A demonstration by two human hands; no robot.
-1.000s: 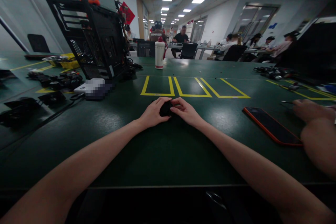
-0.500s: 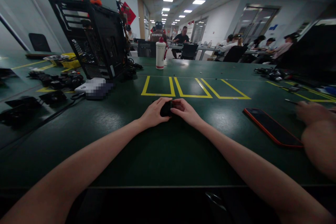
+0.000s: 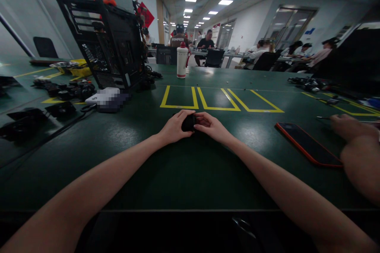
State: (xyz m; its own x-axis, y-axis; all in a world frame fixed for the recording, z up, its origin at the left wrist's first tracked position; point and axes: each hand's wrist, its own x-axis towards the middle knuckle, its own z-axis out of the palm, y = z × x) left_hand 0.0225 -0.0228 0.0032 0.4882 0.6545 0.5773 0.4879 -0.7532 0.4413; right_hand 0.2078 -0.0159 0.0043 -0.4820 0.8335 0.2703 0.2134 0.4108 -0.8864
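Observation:
A small black object (image 3: 188, 123) is between my hands, low over or on the green table; its kind is too dark to make out. My left hand (image 3: 175, 127) wraps round its left side, thumb below and fingers over the top. On its right side, my right hand (image 3: 209, 125) pinches the edge with thumb and fingertips. Both hands hide much of the object. Just beyond them, yellow tape (image 3: 179, 107) marks several box shapes on the table.
An orange-edged phone (image 3: 308, 144) lies at right, beside another person's hand (image 3: 344, 126) holding a thin tool. A black computer case (image 3: 115, 43) stands at left, near a white box (image 3: 103, 98) and dark parts (image 3: 68, 89). A white bottle (image 3: 182, 62) stands farther back on the green table (image 3: 190, 182).
My hands stay almost in place round the black object. At the right, the other person's hand with the thin tool has shifted slightly left.

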